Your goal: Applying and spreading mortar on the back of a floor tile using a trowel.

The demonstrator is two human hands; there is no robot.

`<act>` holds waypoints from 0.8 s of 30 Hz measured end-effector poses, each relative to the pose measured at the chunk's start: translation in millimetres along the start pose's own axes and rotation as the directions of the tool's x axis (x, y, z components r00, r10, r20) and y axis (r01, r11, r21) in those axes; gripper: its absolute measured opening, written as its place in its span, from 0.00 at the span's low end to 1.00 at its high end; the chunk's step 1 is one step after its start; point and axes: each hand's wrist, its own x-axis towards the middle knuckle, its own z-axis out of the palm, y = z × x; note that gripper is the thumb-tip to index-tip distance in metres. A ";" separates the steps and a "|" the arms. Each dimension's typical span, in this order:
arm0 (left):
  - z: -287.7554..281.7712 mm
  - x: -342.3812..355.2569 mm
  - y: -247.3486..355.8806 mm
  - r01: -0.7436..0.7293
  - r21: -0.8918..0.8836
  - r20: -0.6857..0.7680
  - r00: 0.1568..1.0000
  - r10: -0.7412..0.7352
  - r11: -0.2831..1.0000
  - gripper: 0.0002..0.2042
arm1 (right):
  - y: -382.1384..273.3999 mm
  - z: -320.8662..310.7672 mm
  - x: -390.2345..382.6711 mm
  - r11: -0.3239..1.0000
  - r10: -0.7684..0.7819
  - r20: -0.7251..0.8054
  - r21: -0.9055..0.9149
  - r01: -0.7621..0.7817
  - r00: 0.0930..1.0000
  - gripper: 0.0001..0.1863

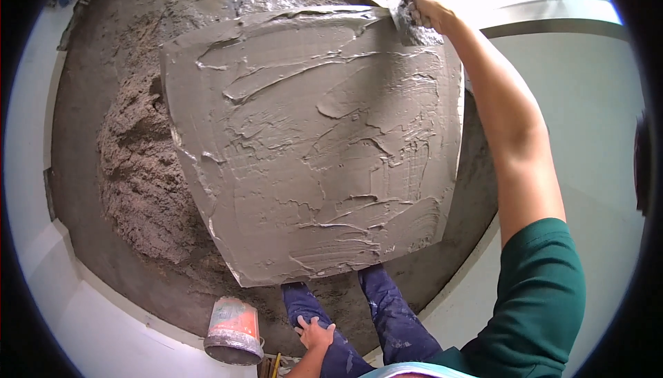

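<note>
A large square slab (276, 178) lies in front of me, its upper face covered in wet grey mortar with ridges and swirls. At its far right corner my right hand (428, 12) is closed round the handle of a trowel (404, 13). Grey mortar clings to the trowel, and I cannot tell whether its blade touches the slab. My left hand (315, 334) rests on my left leg near the knee, fingers spread, holding nothing.
Left of the slab rises a heap of damp, crumbly mortar mix (141, 178). An orange and white bucket (233, 324), caked with mortar, stands at the lower left. Pale walls (583, 157) flank the floor on both sides.
</note>
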 end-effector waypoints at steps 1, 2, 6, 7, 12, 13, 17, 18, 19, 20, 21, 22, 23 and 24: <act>-2.2 -1.2 3.6 0.001 -0.012 -0.020 1.000 -0.001 1.000 0.32 | 4.1 -0.4 -14.9 0.998 -0.057 0.030 0.006 0.056 0.998 0.26; -1.5 0.0 6.5 -0.002 -0.008 -0.025 1.000 0.001 1.000 0.32 | 7.4 -0.6 -29.6 0.993 -0.115 0.058 0.014 0.115 0.992 0.26; 4.3 -0.7 1.5 0.000 0.000 -0.058 0.998 0.000 1.000 0.32 | 21.5 -7.8 -92.3 0.936 -0.123 0.306 -0.280 0.212 0.944 0.27; 6.3 -0.1 -1.1 0.011 0.015 -0.056 0.998 -0.010 1.000 0.32 | 30.5 -8.8 -88.8 0.925 -0.101 0.276 -0.327 0.193 0.956 0.27; 10.0 0.2 29.2 -0.040 0.054 -0.040 0.998 0.042 0.998 0.33 | 110.6 -96.1 33.2 0.998 -0.034 -0.048 -0.056 0.032 0.998 0.32; 13.8 3.3 37.0 -0.066 0.063 -0.033 0.997 0.068 0.996 0.33 | 109.2 -130.2 51.8 0.995 0.026 -0.049 -0.094 -0.030 0.998 0.32; 5.1 -5.3 18.7 0.029 0.063 -0.074 0.997 -0.025 0.998 0.32 | 97.3 -63.9 -9.2 0.999 -0.024 0.012 -0.034 0.025 1.000 0.30; 2.9 -11.3 7.1 0.057 0.049 -0.082 0.995 -0.053 0.997 0.32 | 74.2 -40.4 -50.9 0.992 -0.122 0.022 0.013 0.122 0.992 0.29; 4.8 -14.2 5.6 0.042 0.059 -0.082 0.996 -0.037 0.997 0.32 | 61.9 -42.2 -63.9 0.979 -0.118 0.110 -0.155 0.134 0.987 0.28; 7.1 -12.3 11.1 0.038 0.068 -0.079 0.996 -0.033 0.997 0.32 | 63.3 -54.3 -66.5 0.935 -0.089 0.190 -0.321 0.148 0.978 0.28; 9.6 -8.0 20.2 0.032 0.068 -0.080 0.996 -0.026 0.997 0.32 | 74.3 -68.1 -58.1 0.931 -0.088 0.168 -0.335 0.141 0.982 0.28; 9.7 -7.3 26.8 0.015 0.076 -0.079 0.997 -0.009 0.997 0.32 | 95.4 -76.3 -42.9 0.903 -0.168 0.069 -0.390 0.182 0.983 0.24; 8.7 -8.8 30.6 0.012 0.077 -0.072 0.997 -0.006 0.997 0.32 | 110.4 -84.1 -33.4 0.870 -0.251 -0.018 -0.442 0.218 0.968 0.21; 8.7 -11.1 30.5 0.028 0.071 -0.070 0.997 -0.023 0.997 0.32 | 117.9 -94.4 -32.3 0.982 -0.045 -0.010 -0.182 0.042 0.999 0.22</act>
